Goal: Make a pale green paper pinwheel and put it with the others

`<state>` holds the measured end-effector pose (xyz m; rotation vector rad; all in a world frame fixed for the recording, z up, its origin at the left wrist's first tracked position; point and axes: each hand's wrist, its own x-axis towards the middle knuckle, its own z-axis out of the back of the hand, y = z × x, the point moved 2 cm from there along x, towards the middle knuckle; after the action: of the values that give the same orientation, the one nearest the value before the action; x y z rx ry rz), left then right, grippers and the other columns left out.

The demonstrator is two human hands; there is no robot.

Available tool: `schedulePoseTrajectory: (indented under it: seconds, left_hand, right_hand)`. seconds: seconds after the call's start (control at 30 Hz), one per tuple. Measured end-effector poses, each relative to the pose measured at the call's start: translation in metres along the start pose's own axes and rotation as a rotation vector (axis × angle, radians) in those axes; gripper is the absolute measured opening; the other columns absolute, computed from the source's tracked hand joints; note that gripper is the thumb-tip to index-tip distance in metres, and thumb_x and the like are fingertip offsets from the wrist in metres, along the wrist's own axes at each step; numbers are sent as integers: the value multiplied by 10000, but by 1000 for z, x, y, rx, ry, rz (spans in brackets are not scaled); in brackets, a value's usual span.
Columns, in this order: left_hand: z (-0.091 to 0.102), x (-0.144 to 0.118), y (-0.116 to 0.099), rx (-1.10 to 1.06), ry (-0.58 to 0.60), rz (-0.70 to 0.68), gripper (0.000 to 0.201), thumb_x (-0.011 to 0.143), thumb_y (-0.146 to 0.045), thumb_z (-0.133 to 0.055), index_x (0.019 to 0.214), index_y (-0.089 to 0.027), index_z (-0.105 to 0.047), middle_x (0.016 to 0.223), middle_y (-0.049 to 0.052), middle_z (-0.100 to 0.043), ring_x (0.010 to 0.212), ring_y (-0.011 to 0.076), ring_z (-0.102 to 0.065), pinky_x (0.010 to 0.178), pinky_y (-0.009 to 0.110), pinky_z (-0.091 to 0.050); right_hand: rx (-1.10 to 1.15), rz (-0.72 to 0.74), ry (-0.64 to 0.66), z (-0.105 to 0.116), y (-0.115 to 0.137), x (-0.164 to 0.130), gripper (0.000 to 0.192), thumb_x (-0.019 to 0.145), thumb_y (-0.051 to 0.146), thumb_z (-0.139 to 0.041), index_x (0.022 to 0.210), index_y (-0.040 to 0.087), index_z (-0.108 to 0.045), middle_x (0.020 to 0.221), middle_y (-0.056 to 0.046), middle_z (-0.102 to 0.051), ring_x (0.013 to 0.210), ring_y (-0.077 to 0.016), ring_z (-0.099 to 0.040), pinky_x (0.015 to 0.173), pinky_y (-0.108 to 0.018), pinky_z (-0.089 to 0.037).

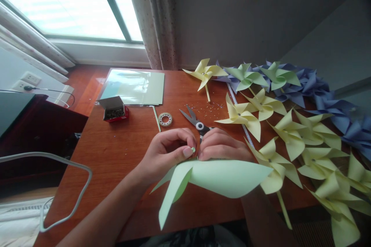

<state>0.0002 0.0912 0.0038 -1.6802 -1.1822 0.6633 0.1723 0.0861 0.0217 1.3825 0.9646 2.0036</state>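
Pinching together at the middle of the frame, both hands meet over a pale green paper pinwheel (220, 177) held just above the worktop (116, 150).

Head view. Left hand (168, 148): thumb and fingers closed on a small green pin head (193, 149) at the hub, where the folded corners gather. Right hand (222, 146): fingers curled shut on the paper from the other side, apparently bracing the gathered tips so they do not spring apart. Exact grip beneath the paper is hidden. The curved vanes fan out below and toward the person, unsupported, so the paper is carried entirely at its centre.

Just behind the hands, touching neither clearly: black-handled scissors (193, 119), blades open, pointing away. Beside them a roll of tape (165, 119) and a thin stick (156, 118); all lie near, within easy reach. Further left, an open small box of pins (115, 109) with the lid flipped up, contents exposed. Behind it a stack of pale paper sheets (136, 87) lies flat.

Right side of worktop: finished pinwheels set aside, well apart from the hands' working area — yellow pinwheels (292, 135) nearest, green pinwheels (261, 76) behind, blue pinwheels (327, 100) along the wall. Small scraps (208, 108) scattered near the scissors.

Left edge: a white cable (69, 185) loops off the worktop.
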Motion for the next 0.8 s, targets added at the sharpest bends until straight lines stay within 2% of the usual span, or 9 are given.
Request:
schedulePoseTrajectory:
  seconds: [0.2, 0.47, 0.8]
  left_hand:
    - [-2, 0, 4, -83, 13, 68, 181, 839, -282, -760, 789, -123, -688, 746, 42, -603, 669, 123, -536, 595, 219, -409]
    - [-1, 1, 5, -105, 62, 67, 140, 850, -255, -746, 805, -129, -707, 763, 38, -600, 681, 118, -526, 609, 220, -396]
    - [-2, -1, 7, -199, 95, 145, 132, 855, -246, -739, 814, -130, -693, 782, 33, -589, 685, 109, -523, 613, 205, -406]
  right_hand:
    - [15, -55, -41, -2, 0, -3, 148, 956, 291, -627, 855, 244, -723, 768, -36, -670, 741, -201, -624, 717, -363, -545]
    - [72, -79, -28, -2, -7, -8, 70, 841, 162, -704, 851, 222, -740, 795, -34, -651, 739, -192, -602, 689, -363, -510]
    - [87, -145, -36, -5, -5, -10, 61, 858, 164, -717, 846, 218, -745, 810, -8, -642, 750, -165, -610, 721, -330, -484]
